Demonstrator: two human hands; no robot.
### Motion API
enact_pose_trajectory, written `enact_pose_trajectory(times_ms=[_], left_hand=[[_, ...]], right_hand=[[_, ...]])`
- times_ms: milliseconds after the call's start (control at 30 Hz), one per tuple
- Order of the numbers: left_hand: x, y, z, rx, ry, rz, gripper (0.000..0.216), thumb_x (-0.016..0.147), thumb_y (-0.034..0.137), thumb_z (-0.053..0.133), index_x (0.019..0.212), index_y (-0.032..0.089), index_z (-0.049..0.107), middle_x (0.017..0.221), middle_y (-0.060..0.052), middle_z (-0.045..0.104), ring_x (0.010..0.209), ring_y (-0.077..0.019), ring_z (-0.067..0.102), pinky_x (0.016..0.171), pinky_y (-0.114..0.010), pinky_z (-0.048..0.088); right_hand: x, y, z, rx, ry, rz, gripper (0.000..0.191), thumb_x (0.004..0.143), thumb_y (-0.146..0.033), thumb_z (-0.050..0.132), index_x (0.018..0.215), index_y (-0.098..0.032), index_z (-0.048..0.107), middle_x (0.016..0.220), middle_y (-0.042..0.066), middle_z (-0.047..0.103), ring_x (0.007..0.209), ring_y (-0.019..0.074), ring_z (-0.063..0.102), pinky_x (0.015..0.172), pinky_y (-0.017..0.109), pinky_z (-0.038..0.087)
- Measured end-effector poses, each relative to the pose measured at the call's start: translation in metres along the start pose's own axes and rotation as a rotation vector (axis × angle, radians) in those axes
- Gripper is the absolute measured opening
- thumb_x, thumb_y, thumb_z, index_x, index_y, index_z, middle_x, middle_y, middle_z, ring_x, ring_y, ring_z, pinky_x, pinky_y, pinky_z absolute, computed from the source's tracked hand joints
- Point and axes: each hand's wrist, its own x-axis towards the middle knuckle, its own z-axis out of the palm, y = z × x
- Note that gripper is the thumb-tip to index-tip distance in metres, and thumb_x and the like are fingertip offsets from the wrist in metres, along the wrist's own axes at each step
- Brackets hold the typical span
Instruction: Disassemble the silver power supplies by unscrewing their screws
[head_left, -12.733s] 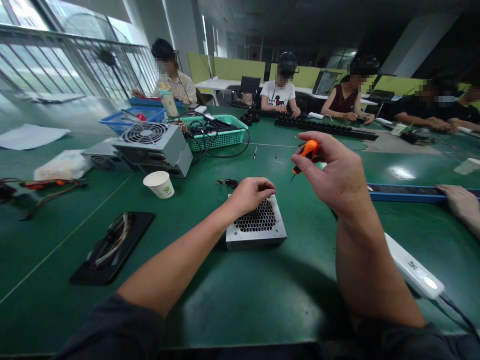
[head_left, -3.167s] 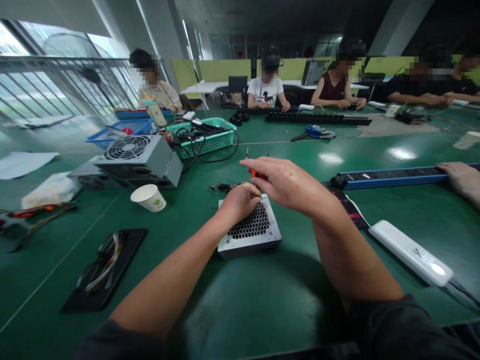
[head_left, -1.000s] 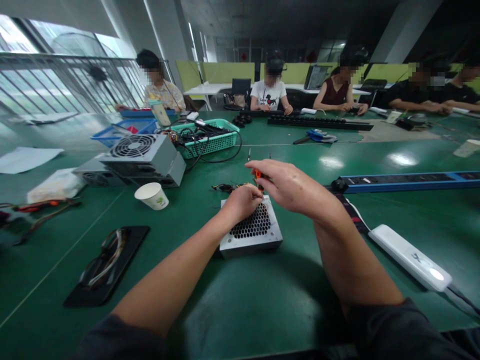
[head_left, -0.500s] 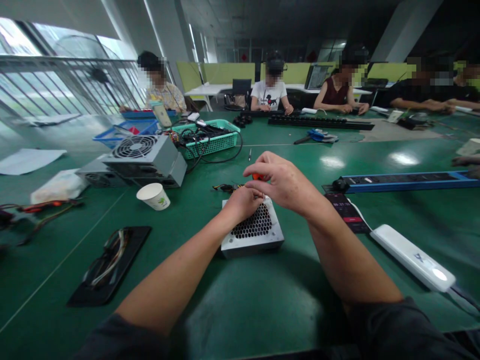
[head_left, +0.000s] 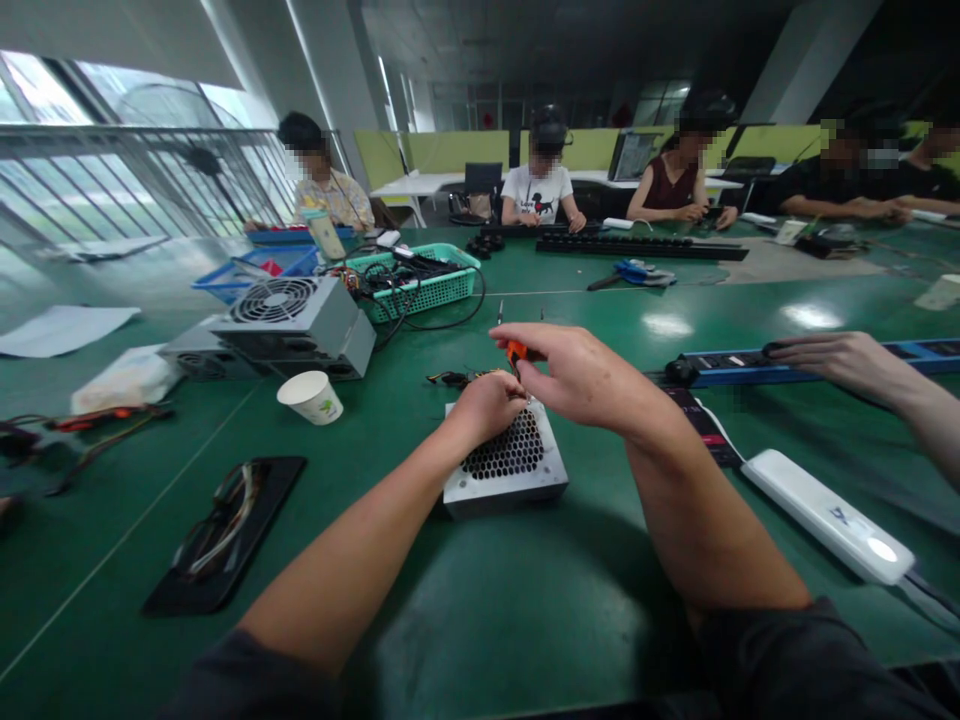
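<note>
A small silver power supply box (head_left: 504, 470) with a honeycomb grille lies on the green table in front of me. My left hand (head_left: 486, 403) is closed and rests on the box's far top edge, gripping it. My right hand (head_left: 581, 374) hovers just above it, fingers pinched round a small orange-handled screwdriver (head_left: 516, 351) whose tip points down at the box's far end. Coloured wires (head_left: 454, 378) stick out behind the box.
A paper cup (head_left: 311, 397), two larger power supplies (head_left: 296, 320), a green basket (head_left: 427, 275) of cables and a black tray (head_left: 225, 520) lie left. A white device (head_left: 825, 515) and blue power strip (head_left: 750, 362) lie right, where another person's hand (head_left: 832, 358) reaches in. Several people sit at the far side.
Another person's hand and forearm have come in from the right onto the blue power strip. My right hand has shifted slightly on the screwdriver; my left hand stays on the box.
</note>
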Motion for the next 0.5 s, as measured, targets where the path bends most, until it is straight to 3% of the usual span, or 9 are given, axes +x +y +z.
enact_pose_trajectory(times_ms=[100,267,400,500], left_hand=[[0.001,0.001,-0.002,-0.005,-0.023,-0.024,0.015,0.085,0.018,0.063,0.087,0.014,0.077,0.088,-0.008,0.077,0.085,-0.0213,0.069,0.078,-0.028,0.051],[0.003,0.000,-0.001,-0.017,-0.079,-0.027,0.015,0.086,0.017,0.062,0.084,0.015,0.077,0.088,-0.006,0.077,0.082,-0.0201,0.069,0.078,-0.028,0.050],[0.005,0.002,-0.001,0.055,-0.096,0.013,0.014,0.089,0.023,0.064,0.093,0.018,0.076,0.100,-0.008,0.077,0.094,-0.0237,0.070,0.085,-0.030,0.051],[0.005,0.002,-0.004,0.087,-0.109,0.054,0.015,0.090,0.025,0.063,0.099,0.019,0.073,0.104,-0.008,0.075,0.097,-0.0239,0.070,0.087,-0.032,0.051]], right_hand=[[0.000,0.000,-0.002,-0.040,0.054,0.021,0.026,0.092,-0.017,0.059,0.114,-0.015,0.073,0.112,0.011,0.072,0.102,0.0210,0.066,0.093,0.033,0.050],[-0.001,0.005,-0.004,0.029,0.015,0.022,0.046,0.091,-0.010,0.055,0.136,-0.013,0.062,0.124,0.011,0.073,0.110,0.0204,0.068,0.096,0.032,0.051],[-0.001,0.012,-0.004,-0.023,0.106,0.089,0.042,0.092,-0.011,0.052,0.132,-0.008,0.064,0.129,0.016,0.071,0.116,0.0238,0.067,0.099,0.034,0.050],[0.000,0.016,-0.007,-0.056,0.203,0.168,0.042,0.090,-0.012,0.055,0.132,-0.009,0.063,0.122,0.015,0.073,0.106,0.0243,0.070,0.093,0.035,0.052]])
